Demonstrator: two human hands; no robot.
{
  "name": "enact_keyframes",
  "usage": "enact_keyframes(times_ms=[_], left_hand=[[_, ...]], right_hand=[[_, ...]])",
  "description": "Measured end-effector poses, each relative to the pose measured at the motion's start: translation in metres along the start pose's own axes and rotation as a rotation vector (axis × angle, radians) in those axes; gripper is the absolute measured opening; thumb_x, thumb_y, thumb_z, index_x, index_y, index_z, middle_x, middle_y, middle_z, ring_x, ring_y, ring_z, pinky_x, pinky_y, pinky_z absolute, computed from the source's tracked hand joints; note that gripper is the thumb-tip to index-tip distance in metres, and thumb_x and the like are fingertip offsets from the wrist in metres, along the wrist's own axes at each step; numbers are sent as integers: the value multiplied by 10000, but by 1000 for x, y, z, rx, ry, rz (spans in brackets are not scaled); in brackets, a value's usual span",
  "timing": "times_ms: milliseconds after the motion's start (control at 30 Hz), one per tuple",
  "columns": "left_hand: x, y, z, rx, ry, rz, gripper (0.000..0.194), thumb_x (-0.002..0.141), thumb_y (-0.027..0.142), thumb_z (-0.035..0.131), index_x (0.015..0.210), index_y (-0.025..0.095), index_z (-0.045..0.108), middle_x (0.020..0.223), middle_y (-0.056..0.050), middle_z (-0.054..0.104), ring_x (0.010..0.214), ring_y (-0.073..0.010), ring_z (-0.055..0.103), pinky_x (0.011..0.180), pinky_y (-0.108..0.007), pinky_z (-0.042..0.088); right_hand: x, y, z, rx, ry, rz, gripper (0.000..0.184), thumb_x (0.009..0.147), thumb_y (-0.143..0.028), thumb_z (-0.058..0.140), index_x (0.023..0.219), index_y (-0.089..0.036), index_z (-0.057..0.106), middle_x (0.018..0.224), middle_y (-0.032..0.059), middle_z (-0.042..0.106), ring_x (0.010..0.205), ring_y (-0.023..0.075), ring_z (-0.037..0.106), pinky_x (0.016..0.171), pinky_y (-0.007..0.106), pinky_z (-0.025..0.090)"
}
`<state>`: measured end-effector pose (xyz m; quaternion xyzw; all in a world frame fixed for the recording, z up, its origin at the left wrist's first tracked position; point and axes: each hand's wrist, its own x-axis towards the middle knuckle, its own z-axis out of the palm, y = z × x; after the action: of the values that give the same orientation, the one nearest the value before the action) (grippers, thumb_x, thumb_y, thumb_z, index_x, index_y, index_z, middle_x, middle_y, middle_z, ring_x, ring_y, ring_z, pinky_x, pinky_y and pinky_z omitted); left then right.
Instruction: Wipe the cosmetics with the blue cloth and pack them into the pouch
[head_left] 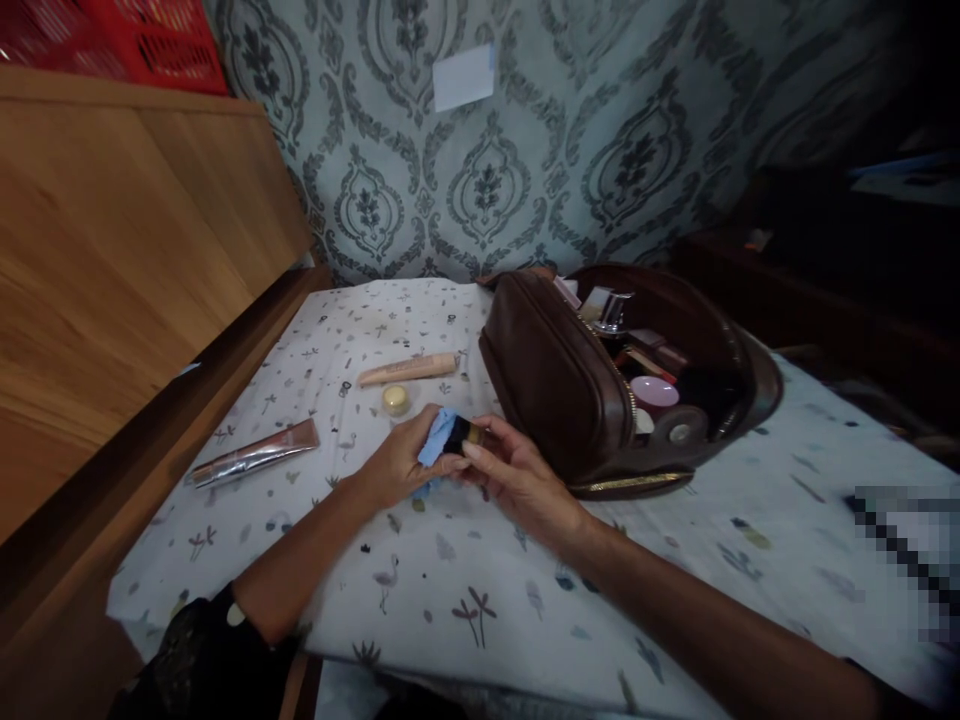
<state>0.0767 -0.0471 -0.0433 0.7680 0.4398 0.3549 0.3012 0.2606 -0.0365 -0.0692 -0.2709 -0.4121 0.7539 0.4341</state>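
Note:
My left hand [401,462] is closed around a light blue cloth [436,440], pressing it against a small black container with a gold band [466,433]. My right hand [517,475] pinches that container from the right side. Both hands hover just above the printed white sheet [480,590], close to the left side of an open brown leather cosmetic bag [562,385].
On the sheet lie a beige tube [409,370], a small round yellowish jar [395,399] and a silver-pink tube [255,455]. The bag holds several cosmetics, including a pink-lidded jar [654,392]. A wooden panel [112,260] stands at the left, and patterned wallpaper [525,150] lies behind.

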Motion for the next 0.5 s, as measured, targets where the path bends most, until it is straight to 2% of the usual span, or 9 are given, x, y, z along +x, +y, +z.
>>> enact_keyframes(times_ms=[100, 267, 500], left_hand=[[0, 0, 2, -37, 42, -49, 424, 881, 604, 625, 882, 199, 498, 737, 13, 564, 678, -151, 517, 615, -259, 431], [2, 4, 2, -171, 59, -93, 426, 852, 588, 665, 854, 179, 546, 706, 15, 575, 644, -134, 513, 596, -246, 427], [1, 6, 8, -310, 114, -225, 517, 793, 665, 680, 930, 170, 620, 770, -15, 592, 709, -156, 528, 648, -263, 477]], right_hand=[[0, -1, -1, -78, 20, -59, 419, 680, -465, 884, 964, -266, 648, 866, -25, 659, 712, 130, 612, 637, 261, 493], [0, -3, 0, -178, 48, -204, 419, 692, -426, 873, 1026, -283, 664, 998, -1, 656, 886, 164, 630, 776, 294, 527], [-1, -6, 0, -258, 39, -230, 422, 707, -407, 854, 1043, -268, 639, 1055, 9, 630, 836, 148, 619, 742, 289, 520]])
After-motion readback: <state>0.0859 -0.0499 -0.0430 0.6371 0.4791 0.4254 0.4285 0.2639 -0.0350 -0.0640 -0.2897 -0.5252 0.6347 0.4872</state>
